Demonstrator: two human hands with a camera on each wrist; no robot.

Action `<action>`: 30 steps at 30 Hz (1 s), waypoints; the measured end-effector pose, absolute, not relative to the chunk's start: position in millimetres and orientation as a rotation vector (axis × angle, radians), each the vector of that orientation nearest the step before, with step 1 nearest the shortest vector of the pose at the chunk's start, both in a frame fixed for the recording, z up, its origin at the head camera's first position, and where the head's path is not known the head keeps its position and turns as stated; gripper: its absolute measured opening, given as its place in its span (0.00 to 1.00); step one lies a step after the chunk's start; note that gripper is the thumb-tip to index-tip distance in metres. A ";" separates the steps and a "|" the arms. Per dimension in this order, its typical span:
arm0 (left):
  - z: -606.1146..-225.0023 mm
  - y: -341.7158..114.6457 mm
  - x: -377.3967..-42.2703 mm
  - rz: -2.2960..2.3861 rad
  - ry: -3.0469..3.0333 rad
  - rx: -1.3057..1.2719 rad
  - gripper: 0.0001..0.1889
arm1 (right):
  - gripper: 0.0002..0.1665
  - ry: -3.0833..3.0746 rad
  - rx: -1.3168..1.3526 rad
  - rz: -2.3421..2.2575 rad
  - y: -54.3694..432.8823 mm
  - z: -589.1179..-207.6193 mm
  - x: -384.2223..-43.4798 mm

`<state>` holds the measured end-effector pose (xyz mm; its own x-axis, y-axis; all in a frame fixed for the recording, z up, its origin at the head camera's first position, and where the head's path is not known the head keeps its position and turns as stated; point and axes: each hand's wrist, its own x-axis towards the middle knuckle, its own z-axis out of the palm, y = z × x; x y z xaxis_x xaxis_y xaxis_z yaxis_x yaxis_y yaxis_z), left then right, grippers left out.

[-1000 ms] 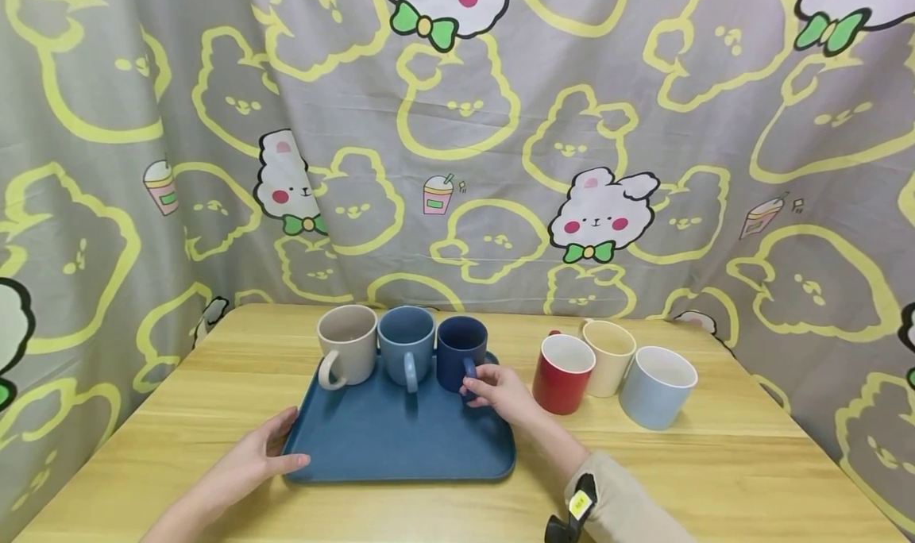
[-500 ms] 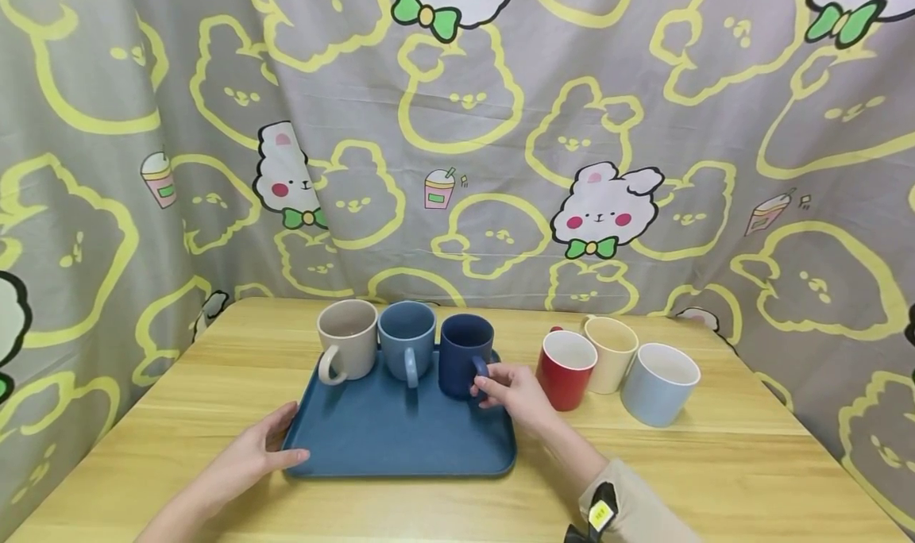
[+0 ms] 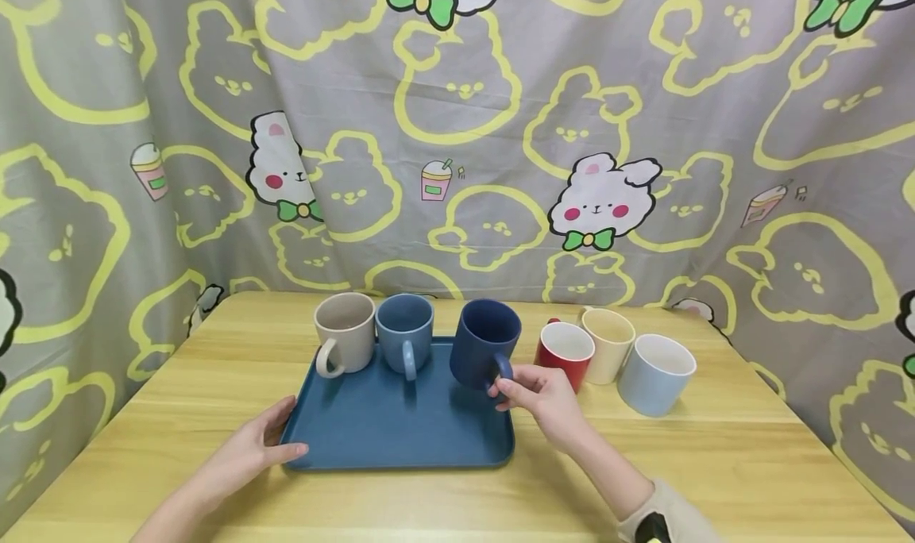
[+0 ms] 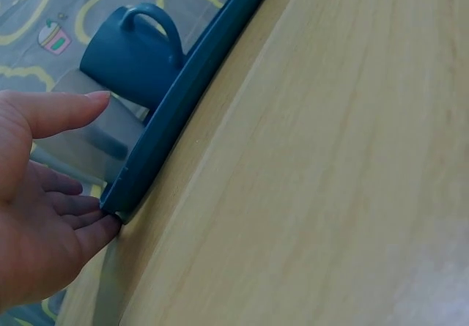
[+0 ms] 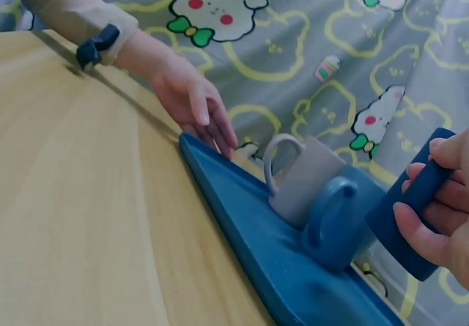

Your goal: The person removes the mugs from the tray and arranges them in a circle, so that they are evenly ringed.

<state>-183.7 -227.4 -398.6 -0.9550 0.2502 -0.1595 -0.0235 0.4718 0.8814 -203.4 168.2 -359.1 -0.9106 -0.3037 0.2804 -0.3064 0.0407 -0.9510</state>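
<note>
My right hand (image 3: 546,404) grips the handle of a dark blue mug (image 3: 486,336) and holds it above the right back part of a blue tray (image 3: 400,436). In the right wrist view the mug (image 5: 410,216) hangs clear of the tray, fingers curled through its handle. My left hand (image 3: 250,452) rests at the tray's left edge, its fingers (image 4: 95,223) touching the outer rim and its thumb straight over the top. On the tray's back edge stand a grey-beige mug (image 3: 346,329) and a medium blue mug (image 3: 405,329), handles facing me.
Right of the tray stand a red mug (image 3: 565,352), a cream mug (image 3: 608,348) and a light blue mug (image 3: 656,376), close together on the wooden table (image 3: 643,464). A patterned grey curtain (image 3: 336,67) hangs behind the table.
The dark blue mug has risen from the tray and moved to the right in my right hand. My left hand stays at the tray's edge; the other mugs have not moved.
</note>
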 end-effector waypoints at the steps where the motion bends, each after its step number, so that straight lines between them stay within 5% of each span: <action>1: -398.3 -227.3 -184.0 1.475 2.456 0.193 0.47 | 0.15 -2.239 0.683 2.070 170.6 -356.9 -200.3; 11: -398.8 -227.9 -186.4 1.458 2.478 0.245 0.45 | 0.10 -2.130 0.767 1.958 203.6 -333.5 -169.5; 30: -399.1 -228.3 -185.1 1.442 2.474 0.203 0.47 | 0.07 -2.211 0.401 1.828 272.4 -338.3 -127.1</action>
